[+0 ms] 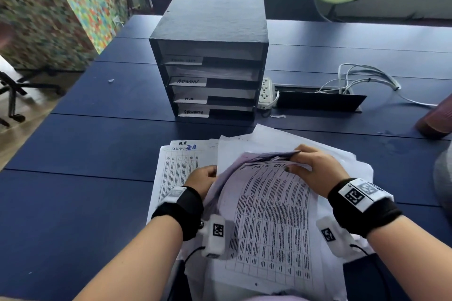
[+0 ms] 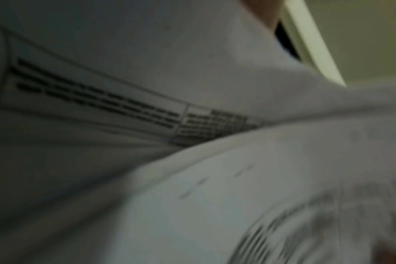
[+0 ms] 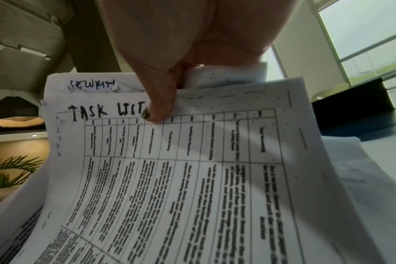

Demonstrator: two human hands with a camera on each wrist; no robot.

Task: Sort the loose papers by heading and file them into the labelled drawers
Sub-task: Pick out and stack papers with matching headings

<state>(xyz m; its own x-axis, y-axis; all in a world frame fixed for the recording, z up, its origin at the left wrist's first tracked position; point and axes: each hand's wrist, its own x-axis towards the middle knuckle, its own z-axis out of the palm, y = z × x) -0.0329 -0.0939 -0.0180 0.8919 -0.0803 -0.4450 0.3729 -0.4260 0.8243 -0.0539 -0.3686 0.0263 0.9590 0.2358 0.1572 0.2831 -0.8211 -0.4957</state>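
Note:
A bundle of printed sheets bows upward near the table's front edge. Its top sheet is headed TASK LIST, and a sheet headed SECURITY peeks out behind it. My right hand pinches the bundle's top edge, thumb on the front. At the bundle's left edge is my left hand, fingers tucked under the sheets. The left wrist view shows only blurred paper. More sheets lie flat on the left, headed SECURITY and H.R. The dark drawer unit stands behind, with labelled slots including ADMIN.
A white power strip and a bundle of white cables lie right of the drawer unit beside an open cable hatch. The blue table stretches left. Chairs stand beyond the far edge. Someone's sleeve shows at the right.

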